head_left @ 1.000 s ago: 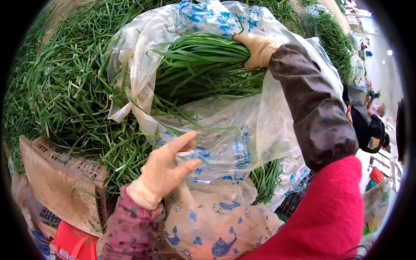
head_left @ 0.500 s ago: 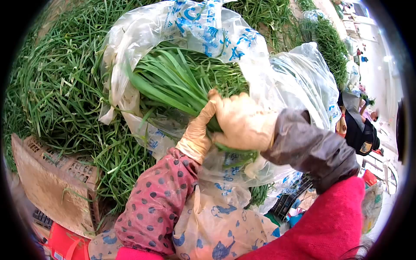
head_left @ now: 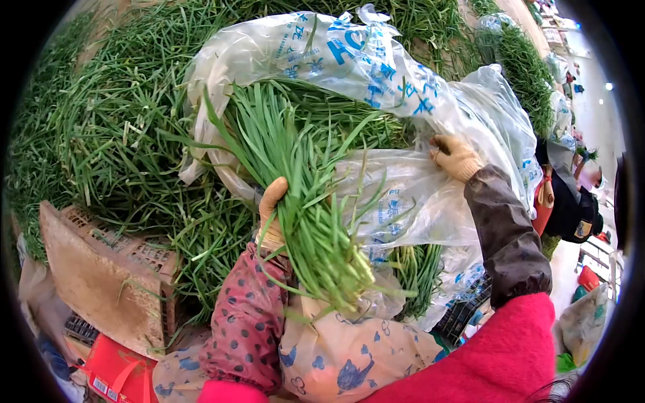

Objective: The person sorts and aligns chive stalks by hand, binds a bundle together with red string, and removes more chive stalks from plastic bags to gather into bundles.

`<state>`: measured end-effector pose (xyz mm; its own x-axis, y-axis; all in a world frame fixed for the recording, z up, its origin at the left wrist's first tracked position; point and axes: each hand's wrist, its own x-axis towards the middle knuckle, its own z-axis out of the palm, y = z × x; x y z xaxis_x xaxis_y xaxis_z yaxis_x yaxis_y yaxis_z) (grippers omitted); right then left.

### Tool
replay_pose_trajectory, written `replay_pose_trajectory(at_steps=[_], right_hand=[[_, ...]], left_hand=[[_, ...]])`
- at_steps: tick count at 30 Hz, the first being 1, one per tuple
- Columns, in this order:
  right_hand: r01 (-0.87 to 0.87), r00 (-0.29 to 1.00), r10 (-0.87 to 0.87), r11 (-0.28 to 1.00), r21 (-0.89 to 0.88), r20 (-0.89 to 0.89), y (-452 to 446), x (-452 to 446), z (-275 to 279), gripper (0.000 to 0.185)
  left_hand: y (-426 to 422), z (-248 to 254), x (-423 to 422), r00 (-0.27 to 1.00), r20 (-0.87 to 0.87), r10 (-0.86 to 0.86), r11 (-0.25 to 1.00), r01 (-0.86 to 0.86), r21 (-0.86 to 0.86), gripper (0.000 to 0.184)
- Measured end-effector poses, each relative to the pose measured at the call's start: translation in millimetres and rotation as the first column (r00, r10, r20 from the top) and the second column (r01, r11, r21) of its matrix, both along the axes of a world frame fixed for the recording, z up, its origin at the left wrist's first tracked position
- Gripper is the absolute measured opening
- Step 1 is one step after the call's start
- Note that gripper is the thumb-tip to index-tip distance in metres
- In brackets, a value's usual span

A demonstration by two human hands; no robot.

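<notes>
My left hand [head_left: 272, 218], in a pale glove, is wrapped round a bunch of long green leaves [head_left: 299, 195] whose cut ends point down toward the apron. Its thumb shows at the bunch's left side, and the other fingers are hidden behind the leaves. My right hand [head_left: 457, 156], also gloved, has its fingers curled at the right side of the clear plastic bag [head_left: 396, 195] with blue print. Whether they pinch the plastic is hard to make out. More green leaves [head_left: 376, 131] lie inside the open bag.
Loose green leaves [head_left: 127, 127] are heaped at the left and behind the bag. A dirty crate [head_left: 107, 279] stands at the lower left, above a red box [head_left: 117, 369]. A black crate [head_left: 463, 312] is at the lower right. A person [head_left: 578, 208] is at the far right.
Both hands came together on the bunch, then parted. My left hand now holds it alone, with the cut ends toward me. My right hand has moved right, to the bag's side.
</notes>
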<state>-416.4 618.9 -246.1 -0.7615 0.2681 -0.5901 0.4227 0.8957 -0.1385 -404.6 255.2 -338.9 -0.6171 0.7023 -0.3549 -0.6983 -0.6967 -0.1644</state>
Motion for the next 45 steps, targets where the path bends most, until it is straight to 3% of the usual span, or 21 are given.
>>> replay_pose_trajectory(at_steps=[2, 4, 6, 8, 9, 12, 14, 16, 17, 18, 22, 24, 27, 30, 31, 34, 40, 41, 42, 44, 45], right_hand=[[-0.079, 0.993, 0.086, 0.993, 0.089, -0.077, -33, -12, 19, 0.044], [0.057, 0.993, -0.086, 0.954, -0.296, -0.086, -64, -17, 36, 0.041], [0.187, 0.976, -0.091, 0.818, -0.544, 0.199, -94, -21, 61, 0.041], [0.006, 0.937, 0.221, 0.766, -0.642, 0.272, -114, -18, 72, 0.041], [-0.107, 0.918, 0.346, 0.687, -0.719, 0.194, -115, -13, 65, 0.046], [0.094, 0.919, 0.29, 0.496, -0.863, 0.266, -112, -14, 68, 0.076], [0.33, 0.904, 0.126, 0.404, -0.853, 0.409, -103, -23, 98, 0.09], [0.338, 0.921, 0.056, 0.377, -0.862, 0.385, -94, -29, 116, 0.105], [0.311, 0.933, 0.052, 0.382, -0.87, 0.357, -89, -33, 129, 0.106], [0.284, 0.944, 0.048, 0.389, -0.876, 0.328, -87, -38, 146, 0.106], [0.073, 0.997, -0.01, 0.388, -0.919, 0.075, -98, -46, 219, 0.126], [-0.02, 0.998, 0.069, 0.331, -0.943, 0.003, -111, -55, 229, 0.133], [-0.397, 0.917, 0.193, 0.364, -0.842, -0.349, -160, -72, 249, 0.124], [-0.519, 0.854, 0.188, 0.261, -0.814, -0.485, -227, -80, 292, 0.079], [-0.535, 0.843, 0.201, 0.233, -0.812, -0.498, -252, -80, 300, 0.079], [-0.602, 0.791, 0.013, 0.194, -0.774, -0.612, -333, -75, 315, 0.047], [-0.701, 0.712, 0.067, -0.003, -0.714, -0.699, -459, -46, 343, 0.052], [-0.718, 0.695, 0.102, 0.061, -0.693, -0.712, -479, -42, 340, 0.054], [-0.736, 0.677, 0.138, 0.126, -0.665, -0.723, -497, -38, 337, 0.056], [-0.693, 0.706, 0.193, -0.014, -0.721, -0.682, -532, -32, 314, 0.06], [-0.776, 0.591, 0.277, -0.061, -0.627, -0.758, -550, -34, 295, 0.062]], left_hand=[[-10, -10, 7, 0.999, 0.004, 0.033, 0.999, -0.033, 0.037, 0.067], [-16, -12, 9, 0.998, -0.06, 0.033, 0.993, -0.026, 0.111, 0.066], [-13, 3, 7, 0.994, -0.107, 0.02, 0.987, -0.002, 0.162, 0.064], [-3, 25, -3, 0.985, -0.164, 0.047, 0.982, -0.015, 0.191, 0.063], [0, 36, -4, 0.991, -0.125, 0.049, 0.994, -0.036, 0.099, 0.064], [-2, 76, -15, 0.985, -0.165, -0.049, 0.997, 0.039, -0.06, 0.063], [-6, 105, -22, 0.976, -0.215, -0.048, 0.998, 0.036, -0.058, 0.06], [-12, 138, -25, 0.921, -0.365, -0.139, 0.986, 0.097, -0.133, 0.057], [-10, 152, -24, 0.937, -0.312, -0.155, 0.988, 0.139, -0.071, 0.052], [-8, 170, -24, 0.918, -0.332, -0.217, 0.968, 0.157, -0.198, 0.056], [-10, 229, -29, 0.833, -0.509, -0.219, 0.943, 0.048, -0.328, 0.054], [-16, 253, -29, 0.758, -0.601, -0.253, 0.918, -0.007, -0.396, 0.054], [-29, 288, -27, 0.654, -0.699, -0.289, 0.852, -0.157, -0.499, 0.053], [-56, 304, -28, 0.532, -0.734, -0.422, 0.724, -0.289, -0.626, 0.051], [-72, 316, -27, 0.523, -0.689, -0.502, 0.639, -0.313, -0.703, 0.048], [-127, 334, -22, 0.502, -0.717, -0.483, 0.492, -0.521, -0.697, 0.045], [-243, 378, 29, 0.547, -0.734, -0.402, 0.184, -0.737, -0.65, 0.05], [-258, 387, 38, 0.564, -0.744, -0.359, 0.144, -0.754, -0.641, 0.051], [-275, 382, 45, 0.578, -0.74, -0.344, 0.118, -0.755, -0.645, 0.051], [-320, 347, 53, 0.614, -0.64, -0.462, -0.139, -0.763, -0.631, 0.06], [-347, 313, 51, 0.539, -0.724, -0.43, -0.031, -0.811, -0.585, 0.058]])
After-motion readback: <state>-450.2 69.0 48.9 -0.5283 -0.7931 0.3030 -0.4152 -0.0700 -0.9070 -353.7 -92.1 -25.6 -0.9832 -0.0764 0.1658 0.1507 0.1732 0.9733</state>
